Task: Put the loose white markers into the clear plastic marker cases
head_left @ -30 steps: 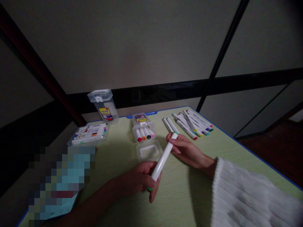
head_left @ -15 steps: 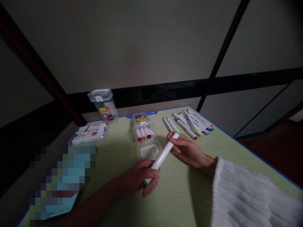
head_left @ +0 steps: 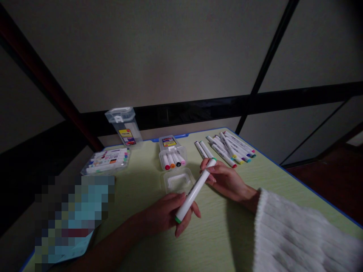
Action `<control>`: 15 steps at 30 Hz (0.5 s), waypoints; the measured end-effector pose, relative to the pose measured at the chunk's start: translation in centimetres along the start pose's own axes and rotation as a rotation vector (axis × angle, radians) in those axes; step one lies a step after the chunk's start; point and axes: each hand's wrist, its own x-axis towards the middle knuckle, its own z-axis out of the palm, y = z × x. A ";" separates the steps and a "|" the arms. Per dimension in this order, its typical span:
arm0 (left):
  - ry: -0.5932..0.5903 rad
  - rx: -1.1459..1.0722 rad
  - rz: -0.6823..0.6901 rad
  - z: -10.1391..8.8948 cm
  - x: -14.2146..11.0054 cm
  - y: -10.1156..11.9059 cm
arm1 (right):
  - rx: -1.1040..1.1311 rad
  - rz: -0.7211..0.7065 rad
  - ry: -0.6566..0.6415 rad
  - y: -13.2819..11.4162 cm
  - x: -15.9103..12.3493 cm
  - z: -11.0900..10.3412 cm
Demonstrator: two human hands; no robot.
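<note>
A white marker with green ends (head_left: 195,190) lies slanted between my two hands above the pale green table (head_left: 221,234). My left hand (head_left: 167,213) grips its near end, fingers curled around the barrel. My right hand (head_left: 224,177), in a white knit sleeve, pinches the far end. Just behind the marker lies a clear plastic lid (head_left: 178,180), and beyond it a small open clear box (head_left: 172,153) holds several markers tips up.
A row of several loose white markers (head_left: 229,148) lies at the back right. A flat clear case of markers (head_left: 106,161) sits at the left, a tall empty clear box (head_left: 124,125) behind it. The blue-edged table ends at the right.
The marker has tilted slightly and slid in my left hand, whose fingers have shifted along its near end. My right hand has stayed on the far end.
</note>
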 end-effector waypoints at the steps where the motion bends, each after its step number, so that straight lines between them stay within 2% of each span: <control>1: -0.004 0.011 -0.010 0.0 0.0 0.0 | -0.005 -0.002 0.002 0.0 0.0 0.0; 6: 0.018 0.034 -0.046 -0.2 -0.1 -0.2 | -0.001 0.017 -0.007 0.0 0.0 0.1; 15: 0.027 -0.001 -0.009 -0.3 0.0 -0.5 | 0.028 0.021 -0.035 -0.1 -0.1 0.1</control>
